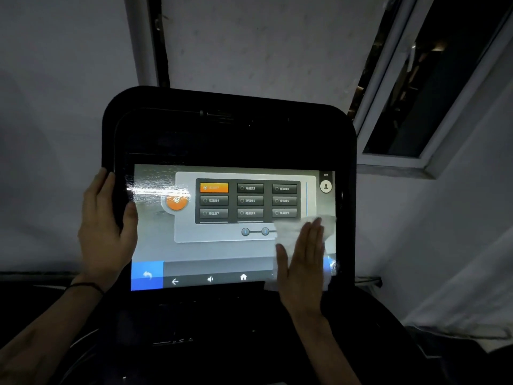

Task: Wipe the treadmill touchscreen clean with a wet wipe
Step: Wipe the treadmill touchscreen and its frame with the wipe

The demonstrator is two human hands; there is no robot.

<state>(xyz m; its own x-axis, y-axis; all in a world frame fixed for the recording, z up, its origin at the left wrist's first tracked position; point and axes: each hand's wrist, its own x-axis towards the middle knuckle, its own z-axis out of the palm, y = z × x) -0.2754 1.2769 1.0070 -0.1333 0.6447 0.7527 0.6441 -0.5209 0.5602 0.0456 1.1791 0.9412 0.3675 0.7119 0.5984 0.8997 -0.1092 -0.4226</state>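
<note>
Across the lower right of the lit touchscreen (222,245), the right hand (302,262) lies flat with its fingers (313,234) straight and close together, pressing a white wet wipe (288,232) against the glass. The wipe spreads out from under the palm, reaching up toward the bottom row of menu buttons and down past the screen's lower edge.

The left hand (107,226) grips the left side of the black console frame (227,129), thumb curled onto the front bezel and the other fingers wrapped behind it. A thin dark band (86,286) circles that wrist.

On the screen, a grid of nine dark buttons carries Chinese labels ending in the numbers 2 to 9; the first button is highlighted orange and its text is too blurred to read. Below sit small circles marked 1 and 2. The bottom bar shows a back arrow, a speaker icon and a home icon, with a blue return-arrow tile at the far left. A wet, streaky glare crosses the screen's upper left. A window (433,87) stands open at upper right.
</note>
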